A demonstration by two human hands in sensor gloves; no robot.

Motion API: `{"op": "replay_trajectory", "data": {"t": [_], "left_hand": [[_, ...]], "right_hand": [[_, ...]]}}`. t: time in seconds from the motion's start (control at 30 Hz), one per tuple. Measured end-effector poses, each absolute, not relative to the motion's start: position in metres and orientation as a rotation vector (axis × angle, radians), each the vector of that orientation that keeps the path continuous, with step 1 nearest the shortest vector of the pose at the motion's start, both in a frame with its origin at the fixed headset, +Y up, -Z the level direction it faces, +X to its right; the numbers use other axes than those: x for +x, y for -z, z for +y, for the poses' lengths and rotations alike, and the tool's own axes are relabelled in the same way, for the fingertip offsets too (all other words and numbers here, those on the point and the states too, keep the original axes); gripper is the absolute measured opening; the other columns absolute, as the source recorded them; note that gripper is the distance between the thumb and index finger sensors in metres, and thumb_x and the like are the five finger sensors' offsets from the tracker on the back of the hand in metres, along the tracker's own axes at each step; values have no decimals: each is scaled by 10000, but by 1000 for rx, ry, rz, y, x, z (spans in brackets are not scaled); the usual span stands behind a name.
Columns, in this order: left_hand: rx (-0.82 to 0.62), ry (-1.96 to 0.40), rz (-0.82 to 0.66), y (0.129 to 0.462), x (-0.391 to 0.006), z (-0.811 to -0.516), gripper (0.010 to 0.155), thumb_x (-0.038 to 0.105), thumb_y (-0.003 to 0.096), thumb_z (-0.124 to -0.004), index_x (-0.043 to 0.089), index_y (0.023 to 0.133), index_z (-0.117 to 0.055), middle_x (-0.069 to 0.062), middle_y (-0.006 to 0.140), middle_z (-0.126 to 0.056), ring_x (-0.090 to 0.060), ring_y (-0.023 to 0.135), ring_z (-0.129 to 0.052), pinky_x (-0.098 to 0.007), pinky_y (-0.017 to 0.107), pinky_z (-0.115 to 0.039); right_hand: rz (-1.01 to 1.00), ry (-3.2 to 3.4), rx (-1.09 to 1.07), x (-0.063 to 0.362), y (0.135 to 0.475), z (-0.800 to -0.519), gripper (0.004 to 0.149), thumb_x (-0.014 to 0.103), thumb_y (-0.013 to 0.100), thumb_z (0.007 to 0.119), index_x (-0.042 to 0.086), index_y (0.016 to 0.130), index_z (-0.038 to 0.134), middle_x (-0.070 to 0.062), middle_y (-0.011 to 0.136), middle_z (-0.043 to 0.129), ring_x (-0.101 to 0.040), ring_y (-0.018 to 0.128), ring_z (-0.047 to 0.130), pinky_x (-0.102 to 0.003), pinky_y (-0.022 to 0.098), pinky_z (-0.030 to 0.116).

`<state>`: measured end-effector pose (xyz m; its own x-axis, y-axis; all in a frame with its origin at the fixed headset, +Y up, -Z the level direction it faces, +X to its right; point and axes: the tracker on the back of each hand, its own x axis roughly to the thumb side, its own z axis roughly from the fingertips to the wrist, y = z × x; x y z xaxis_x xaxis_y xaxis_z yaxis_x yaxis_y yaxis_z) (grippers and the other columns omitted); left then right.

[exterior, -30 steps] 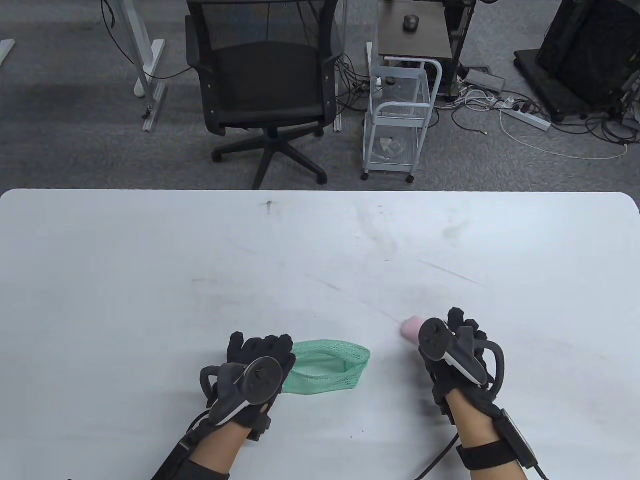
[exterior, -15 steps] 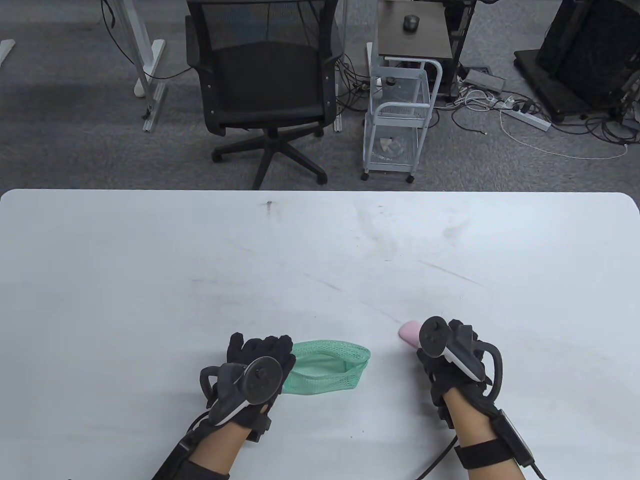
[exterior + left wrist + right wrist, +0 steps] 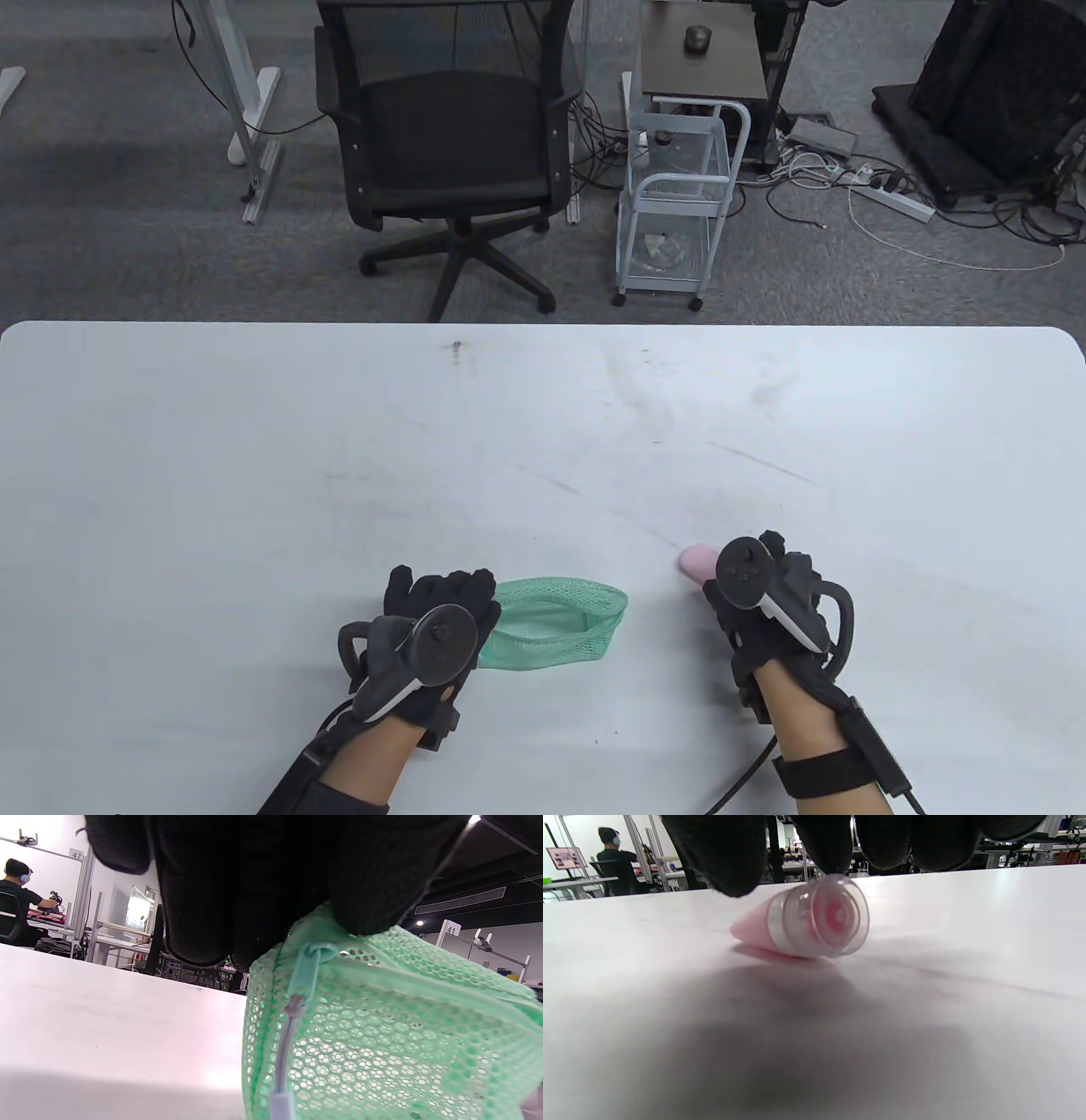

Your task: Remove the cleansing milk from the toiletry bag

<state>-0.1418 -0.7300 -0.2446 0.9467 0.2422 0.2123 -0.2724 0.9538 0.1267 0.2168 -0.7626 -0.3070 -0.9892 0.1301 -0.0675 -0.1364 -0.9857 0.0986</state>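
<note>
The green mesh toiletry bag [image 3: 556, 628] lies open on the table near the front edge. My left hand [image 3: 475, 598] grips its left end; in the left wrist view my fingers [image 3: 254, 878] pinch the bag [image 3: 382, 1027] just above the zip pull [image 3: 303, 971]. The pink cleansing milk tube [image 3: 697, 560] lies on the table to the right of the bag, outside it. My right hand [image 3: 764, 564] hovers over it. In the right wrist view the tube [image 3: 801, 921] rests on its side, clear cap towards the camera, with my fingertips [image 3: 823, 844] spread just above it.
The white table [image 3: 509, 424] stretches far and wide around both hands. Beyond its far edge stand a black office chair [image 3: 450, 136] and a white wire cart [image 3: 679, 195] on the carpet.
My right hand shifted slightly over the tube, and its fingers have lifted a little. The tube, the bag and my left hand stay where they were.
</note>
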Motion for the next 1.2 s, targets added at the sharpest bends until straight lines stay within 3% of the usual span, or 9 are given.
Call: {"op": "replay_trajectory", "data": {"t": [0.6, 0.9, 1.2], "left_hand": [[160, -278, -201, 244, -144, -730, 453, 422, 477, -903, 237, 889, -939, -79, 890, -1037, -394, 776, -1034, -659, 712, -630], [158, -281, -207, 243, -144, -730, 452, 420, 477, -903, 236, 888, -940, -77, 886, -1039, -390, 772, -1037, -656, 713, -631], [148, -292, -225, 243, -142, -731, 450, 420, 476, -904, 235, 885, -943, -78, 881, -1042, -386, 764, -1041, -656, 711, -635]], "right_hand": [[-342, -2885, 485, 167, 266, -720, 681, 386, 541, 853, 16, 1077, 651, -347, 1129, 605, -688, 892, 669, -751, 624, 574], [-380, -2853, 661, 145, 249, -714, 651, 387, 544, 843, 21, 1059, 684, -339, 1124, 623, -681, 892, 679, -752, 625, 576], [-191, -2818, 828, 131, 250, -726, 581, 380, 551, 826, 33, 1012, 761, -336, 1120, 640, -677, 893, 690, -750, 625, 583]]}}
